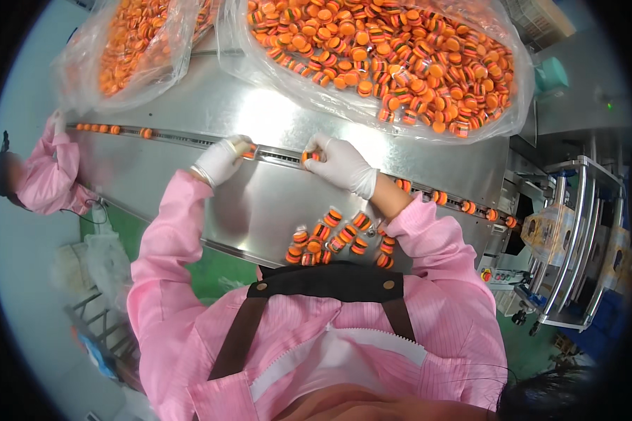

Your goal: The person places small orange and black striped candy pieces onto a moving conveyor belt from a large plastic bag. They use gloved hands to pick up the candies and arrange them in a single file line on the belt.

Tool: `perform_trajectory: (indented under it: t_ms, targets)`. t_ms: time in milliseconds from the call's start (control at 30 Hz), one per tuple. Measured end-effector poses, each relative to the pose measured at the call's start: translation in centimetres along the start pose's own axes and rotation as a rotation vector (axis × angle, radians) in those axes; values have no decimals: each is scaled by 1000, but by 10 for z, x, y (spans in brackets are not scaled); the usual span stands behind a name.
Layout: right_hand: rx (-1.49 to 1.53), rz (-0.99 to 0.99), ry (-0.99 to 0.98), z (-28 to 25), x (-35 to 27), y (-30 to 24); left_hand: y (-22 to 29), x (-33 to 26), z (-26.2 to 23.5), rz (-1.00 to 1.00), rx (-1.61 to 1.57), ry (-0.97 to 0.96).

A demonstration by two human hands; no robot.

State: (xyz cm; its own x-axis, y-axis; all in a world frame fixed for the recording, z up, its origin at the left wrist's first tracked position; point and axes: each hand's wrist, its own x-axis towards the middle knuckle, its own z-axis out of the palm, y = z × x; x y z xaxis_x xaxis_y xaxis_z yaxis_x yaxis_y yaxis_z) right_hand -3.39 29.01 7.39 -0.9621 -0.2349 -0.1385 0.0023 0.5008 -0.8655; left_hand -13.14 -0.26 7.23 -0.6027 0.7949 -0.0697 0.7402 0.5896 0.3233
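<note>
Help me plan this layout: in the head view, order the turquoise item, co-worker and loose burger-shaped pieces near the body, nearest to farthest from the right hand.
1. Loose burger-shaped pieces, just below the right hand.
2. Turquoise item, upper right.
3. Co-worker, far left.

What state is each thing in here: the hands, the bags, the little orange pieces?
White-gloved left hand: fingers curled at the channel, grip unclear.
White-gloved right hand: pinching an orange striped round piece.
Narrow metal channel: carrying spaced-out pieces; motion can't be told.
Large clear plastic bag: heaped with pieces.
Clear plastic bag at upper left: holding pieces too.
Loose orange striped pieces: scattered near the black apron.
</note>
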Motion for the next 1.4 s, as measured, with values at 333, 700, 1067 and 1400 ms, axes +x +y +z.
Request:
perform_trajectory:
  t_ms: [333, 700, 1067, 1400]
  targets:
    - [-345, 44, 20, 6, -8, 17, 39, 96, -36, -47, -73, 13]
    - [-451, 98, 462, -39, -37, 35, 82, 249, -14, 667, 652, -67]
    - [-762, 211, 336, -99, 2, 46, 87, 271, -18, 661, 662, -110]
    - [-796, 419, 360, -86, 32, 46, 102, 266, -23, 160, 178, -105]
